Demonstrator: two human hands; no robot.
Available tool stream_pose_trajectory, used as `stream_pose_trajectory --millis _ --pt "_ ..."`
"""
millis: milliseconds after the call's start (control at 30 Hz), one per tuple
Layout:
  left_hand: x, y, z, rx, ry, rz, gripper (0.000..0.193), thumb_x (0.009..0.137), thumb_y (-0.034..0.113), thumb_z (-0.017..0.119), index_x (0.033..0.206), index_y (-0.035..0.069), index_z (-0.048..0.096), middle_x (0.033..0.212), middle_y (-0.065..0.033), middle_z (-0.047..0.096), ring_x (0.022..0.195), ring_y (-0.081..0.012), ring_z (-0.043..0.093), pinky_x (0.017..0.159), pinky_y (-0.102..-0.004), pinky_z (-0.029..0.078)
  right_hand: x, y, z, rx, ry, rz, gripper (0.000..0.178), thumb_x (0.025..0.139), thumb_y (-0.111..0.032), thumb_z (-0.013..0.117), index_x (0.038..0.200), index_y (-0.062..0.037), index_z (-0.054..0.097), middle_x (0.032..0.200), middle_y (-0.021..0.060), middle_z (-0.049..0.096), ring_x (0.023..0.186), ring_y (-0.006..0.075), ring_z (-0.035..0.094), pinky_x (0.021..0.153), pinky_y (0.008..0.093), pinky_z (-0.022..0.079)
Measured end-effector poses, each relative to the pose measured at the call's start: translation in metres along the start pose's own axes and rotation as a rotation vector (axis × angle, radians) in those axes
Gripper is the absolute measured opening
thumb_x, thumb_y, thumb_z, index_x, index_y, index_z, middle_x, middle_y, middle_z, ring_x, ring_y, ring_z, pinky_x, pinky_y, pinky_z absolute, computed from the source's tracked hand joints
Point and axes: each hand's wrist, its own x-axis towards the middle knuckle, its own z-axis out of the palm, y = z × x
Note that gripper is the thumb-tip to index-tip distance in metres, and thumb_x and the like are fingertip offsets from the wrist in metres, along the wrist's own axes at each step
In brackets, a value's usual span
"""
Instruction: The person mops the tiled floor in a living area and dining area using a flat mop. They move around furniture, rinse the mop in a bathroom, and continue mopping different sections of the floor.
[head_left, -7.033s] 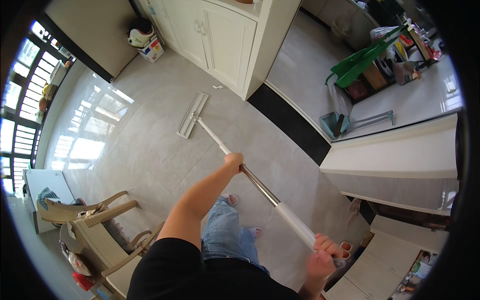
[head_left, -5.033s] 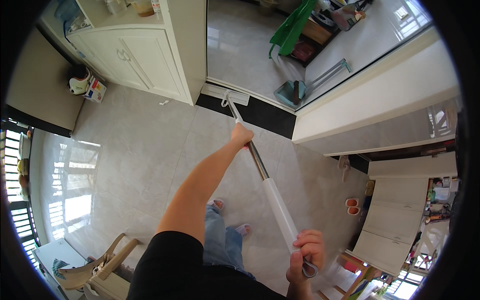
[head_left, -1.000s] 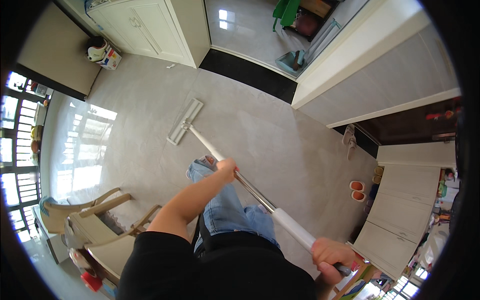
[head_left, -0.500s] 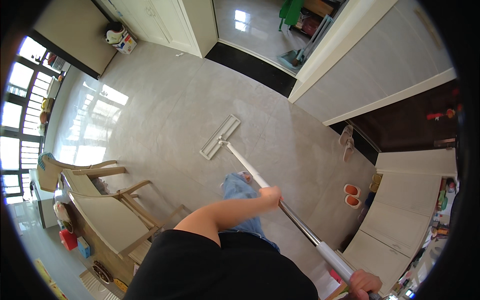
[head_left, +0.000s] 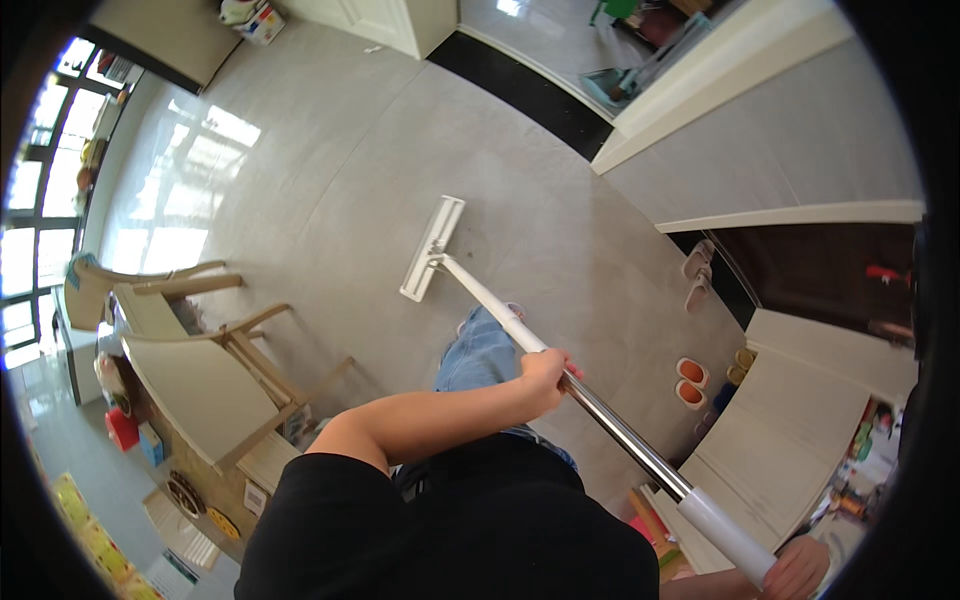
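A flat mop with a white and silver pole slants across the view. Its long white mop head lies on the pale tiled floor ahead of me. My left hand reaches across my body, its fingers wrapped round the pole near the joint of white and metal. At the lower right, my right hand is closed on the grey grip at the pole's upper end. My leg in blue jeans shows just below the mop head.
Wooden chairs stand beside a table with small items at the left. Orange-and-white slippers and pale slippers lie at the right, near a cream cabinet. A black threshold crosses the doorway, with a blue dustpan beyond.
The mop head has turned to a steeper angle and shifted slightly left. My right hand has moved right with the grip. Both hands keep hold, and the whole view has shifted.
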Motion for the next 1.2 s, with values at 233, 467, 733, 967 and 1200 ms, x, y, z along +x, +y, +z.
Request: stream_pose_trajectory --millis 233,467,733,967,1200 --pt "0.055 0.103 -0.084 -0.275 0.103 0.106 0.007 0.070 0.002 0.041 0.075 0.001 0.037 0.058 -0.0108 0.042 0.046 -0.0184 0.041 0.042 -0.0301 0.037 0.061 0.108 -0.049 0.160 0.045 0.304 0.010 0.068 -0.006 0.056 0.058 -0.0057 0.052 0.068 0.0103 0.058 0.059 0.0189 0.056 0.066 0.0305 0.040" --pt "0.108 0.153 -0.178 -0.603 0.354 0.200 0.005 0.069 0.002 0.041 0.068 0.004 0.036 0.055 -0.0054 0.035 0.038 -0.0134 0.034 0.034 -0.0259 0.036 0.119 0.209 -0.004 0.064 0.045 0.564 0.014 0.051 -0.004 0.057 0.045 -0.0014 0.044 0.049 0.0084 0.049 0.049 0.0203 0.051 0.061 0.0328 0.040" --pt "0.137 0.080 -0.038 -0.465 0.380 0.291 0.025 0.067 0.004 0.040 0.088 -0.008 0.042 0.068 -0.0143 0.048 0.045 -0.0188 0.045 0.037 -0.0314 0.036 0.072 0.129 -0.083 -0.161 0.130 0.476 0.011 0.052 -0.005 0.051 0.045 -0.0062 0.043 0.044 0.0055 0.048 0.037 0.0150 0.044 0.047 0.0265 0.032" --pt "0.107 0.017 0.095 -0.610 0.237 0.237 0.009 0.063 0.001 0.040 0.071 -0.004 0.043 0.057 -0.0098 0.043 0.039 -0.0166 0.040 0.033 -0.0280 0.032 0.037 0.034 -0.119 -0.408 0.033 0.429 0.026 0.058 -0.015 0.056 0.044 -0.0120 0.034 0.037 -0.0007 0.042 0.034 0.0085 0.039 0.052 0.0227 0.029" --pt "0.111 -0.024 0.139 -0.732 0.049 0.329 0.013 0.067 0.002 0.037 0.075 -0.007 0.043 0.063 -0.0127 0.047 0.038 -0.0171 0.041 0.034 -0.0279 0.034 -0.011 -0.007 -0.153 -0.463 -0.163 0.404 0.026 0.060 -0.017 0.056 0.044 -0.0125 0.037 0.039 -0.0026 0.044 0.039 0.0083 0.041 0.055 0.0231 0.029"
